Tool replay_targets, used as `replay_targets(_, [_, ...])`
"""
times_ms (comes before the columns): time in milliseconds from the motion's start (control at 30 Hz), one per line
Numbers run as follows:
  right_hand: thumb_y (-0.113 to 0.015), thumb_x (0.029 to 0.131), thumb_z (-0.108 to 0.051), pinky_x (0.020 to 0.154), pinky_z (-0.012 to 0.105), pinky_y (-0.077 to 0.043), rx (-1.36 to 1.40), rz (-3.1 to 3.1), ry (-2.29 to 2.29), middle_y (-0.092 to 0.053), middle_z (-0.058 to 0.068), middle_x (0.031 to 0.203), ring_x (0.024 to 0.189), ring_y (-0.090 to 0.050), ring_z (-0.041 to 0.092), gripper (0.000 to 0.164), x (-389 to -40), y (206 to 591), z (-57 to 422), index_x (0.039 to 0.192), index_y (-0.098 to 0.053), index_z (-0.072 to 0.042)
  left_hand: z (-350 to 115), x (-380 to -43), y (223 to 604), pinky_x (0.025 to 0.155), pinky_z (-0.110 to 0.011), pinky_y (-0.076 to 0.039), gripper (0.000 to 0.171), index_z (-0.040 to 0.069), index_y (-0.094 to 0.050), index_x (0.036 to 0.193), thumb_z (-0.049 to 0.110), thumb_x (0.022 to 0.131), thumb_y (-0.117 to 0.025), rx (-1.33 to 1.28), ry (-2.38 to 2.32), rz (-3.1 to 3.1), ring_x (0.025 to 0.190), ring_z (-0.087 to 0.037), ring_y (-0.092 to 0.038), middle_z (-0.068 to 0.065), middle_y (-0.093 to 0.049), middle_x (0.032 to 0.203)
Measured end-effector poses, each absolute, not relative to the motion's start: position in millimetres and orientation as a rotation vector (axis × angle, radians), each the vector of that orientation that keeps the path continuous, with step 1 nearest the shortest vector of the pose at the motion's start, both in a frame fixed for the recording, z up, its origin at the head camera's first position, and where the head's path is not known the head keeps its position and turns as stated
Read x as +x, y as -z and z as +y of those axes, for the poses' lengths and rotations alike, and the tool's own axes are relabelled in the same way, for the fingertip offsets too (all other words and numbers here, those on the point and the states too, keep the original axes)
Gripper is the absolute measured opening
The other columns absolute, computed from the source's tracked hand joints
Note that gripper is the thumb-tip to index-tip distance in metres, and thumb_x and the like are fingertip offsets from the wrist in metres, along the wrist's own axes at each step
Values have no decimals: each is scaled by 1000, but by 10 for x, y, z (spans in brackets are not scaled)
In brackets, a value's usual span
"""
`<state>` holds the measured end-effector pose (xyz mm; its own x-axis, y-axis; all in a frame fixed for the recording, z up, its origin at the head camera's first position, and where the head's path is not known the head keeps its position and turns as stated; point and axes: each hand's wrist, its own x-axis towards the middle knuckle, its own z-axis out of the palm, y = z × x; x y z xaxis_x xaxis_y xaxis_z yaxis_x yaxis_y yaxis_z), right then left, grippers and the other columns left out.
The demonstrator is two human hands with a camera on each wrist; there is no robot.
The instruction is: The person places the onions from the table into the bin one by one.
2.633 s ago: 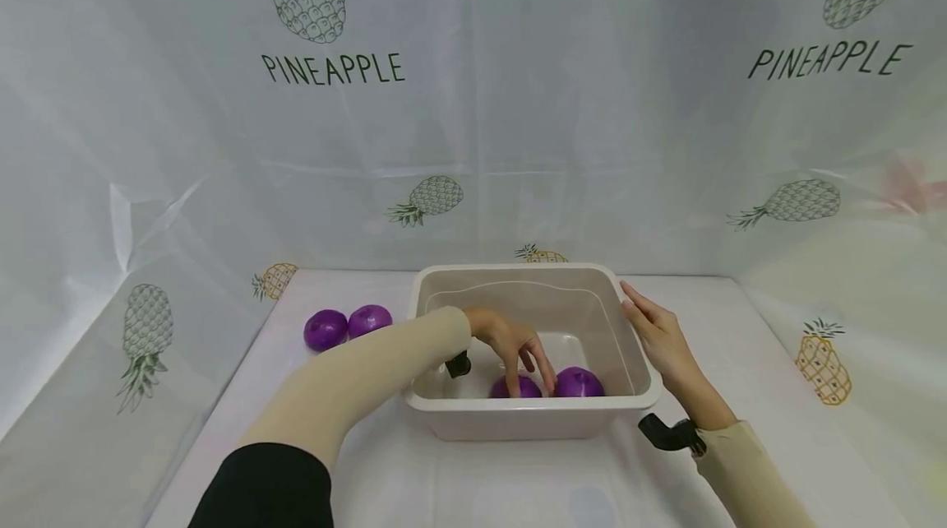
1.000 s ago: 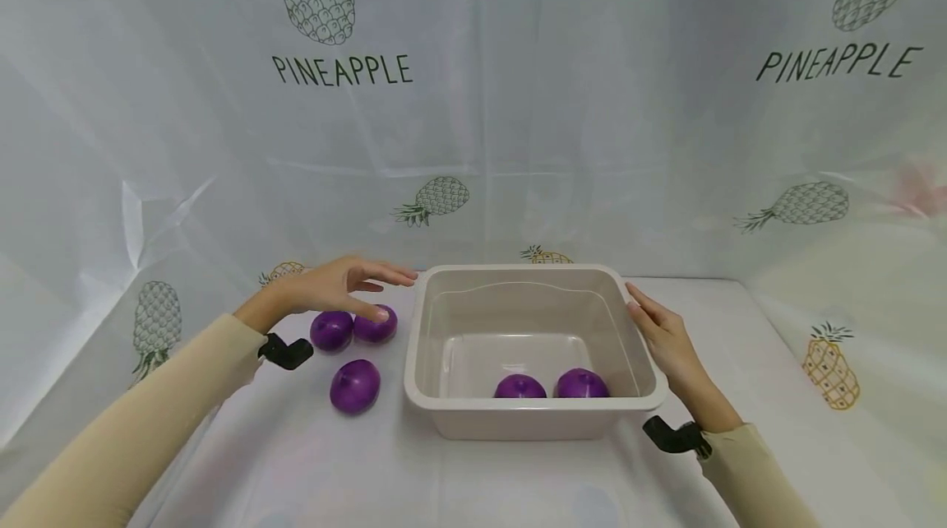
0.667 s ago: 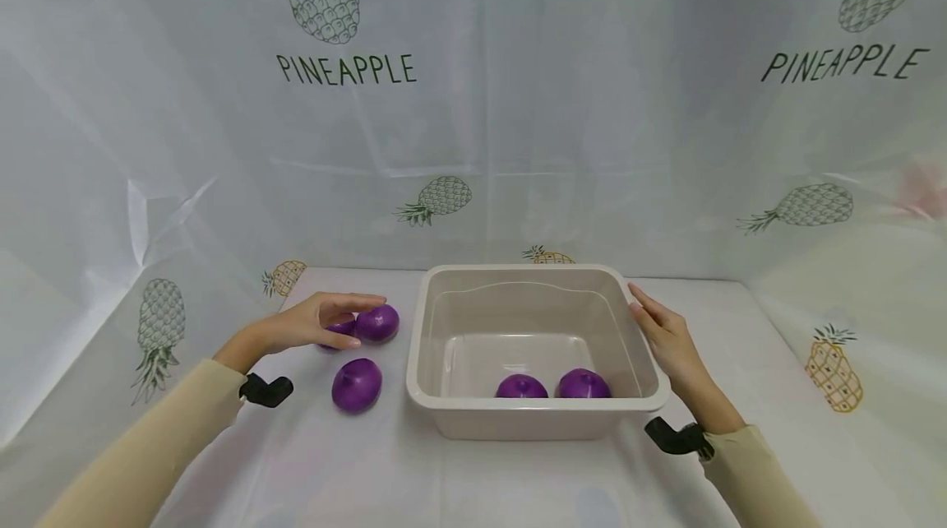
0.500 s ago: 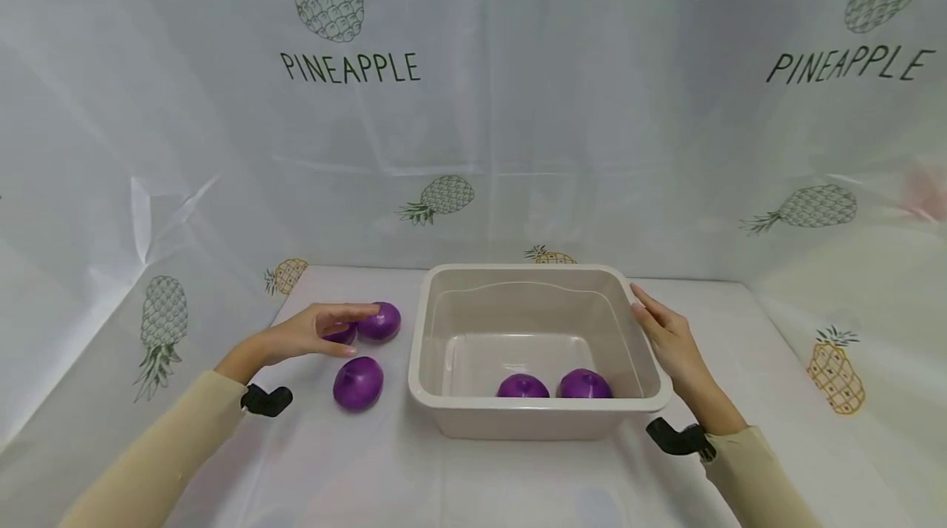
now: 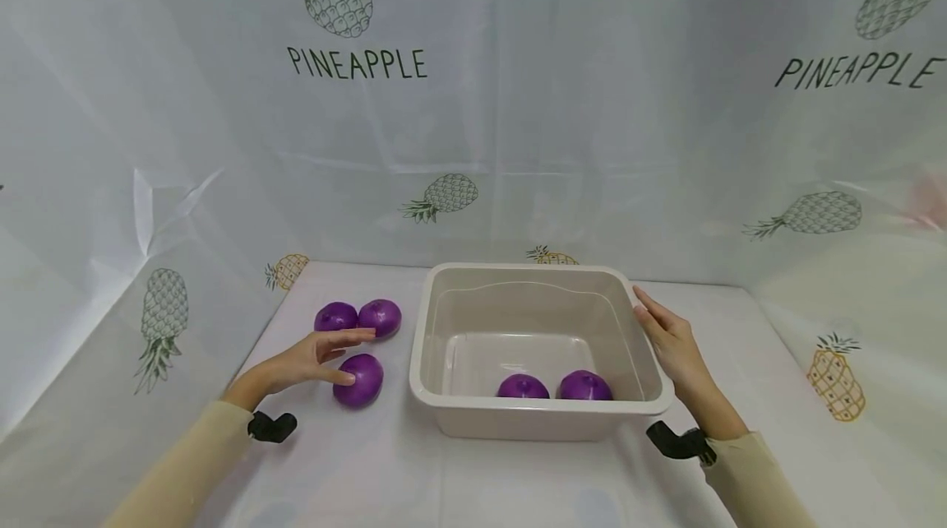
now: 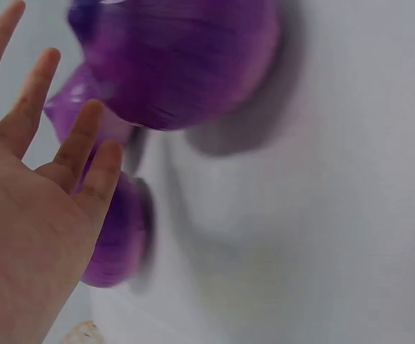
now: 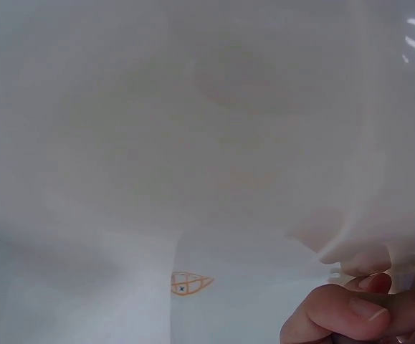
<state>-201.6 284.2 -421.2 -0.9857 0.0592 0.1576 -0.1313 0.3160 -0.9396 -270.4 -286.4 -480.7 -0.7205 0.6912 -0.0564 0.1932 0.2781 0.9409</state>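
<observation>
While the left hand [image 5: 314, 357] lies low over the worktop [image 5: 385, 470] w/ fingers straight and relaxed, gripping nothing, its thumb tip touches the nearest purple onion [image 5: 358, 380], which sits on the cloth just left of the beige plastic tub [image 5: 444, 413]. In the left wrist view the same hand [image 6: 28, 236] shows spread fingers [image 6: 78, 143] beside that onion [image 6: 178, 57], not wrapped round it. Two more purple onions lie farther back on the worktop, touching each other: the left rear onion [image 5: 335, 317] and the right rear onion [image 5: 380, 317], the latter near the tub's left wall. Inside the tub, 2 onions rest side by side against the near wall: one [image 5: 522, 386] towards the middle, the other [image 5: 584, 386] to its right. The right hand [image 5: 666, 339] lies flat against the tub's right rim, fingers extended, pressing rather than clasping; the right wrist view shows only its thumb [image 7: 343, 315] next to the pale tub wall [image 7: 193, 107]. A pineapple-print sheet [image 5: 518, 100] covers the worktop and the backdrop.
</observation>
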Motion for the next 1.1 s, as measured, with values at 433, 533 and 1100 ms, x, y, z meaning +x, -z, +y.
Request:
replay_targets(433, [-45,108,-32,78,17,-54,70,-2423,-1744,-40,28,148,101,-59,-6,57,-2000,4227,2835,155,-31,-4,-2932,-2599,5176,107,-14,-31,66,-3,-47,145,3,86,-76,768,-1545,2045,134,9,-33,-28,-26,157])
replay_targets(533, [-45,108,-31,78,17,-54,78,-2411,-1751,-39,28,148,102,-59,-6,56,-2008,4222,2833,155,-32,-3,-2935,-2594,5235,106,-13,-31,66,-2,-47,145,3,86,-76,802,-1545,2067,136,6,-33,-24,-28,158])
replay_targets(1100, [-45,108,-27,78,16,-53,80,-2395,-1781,-39,27,148,102,-58,-5,55,-2019,4227,2857,155,-30,-2,-2905,-2574,5295,105,-14,-34,67,0,-50,144,4,83,-79,795,-1581,2091,133,4,-41,-28,-36,152])
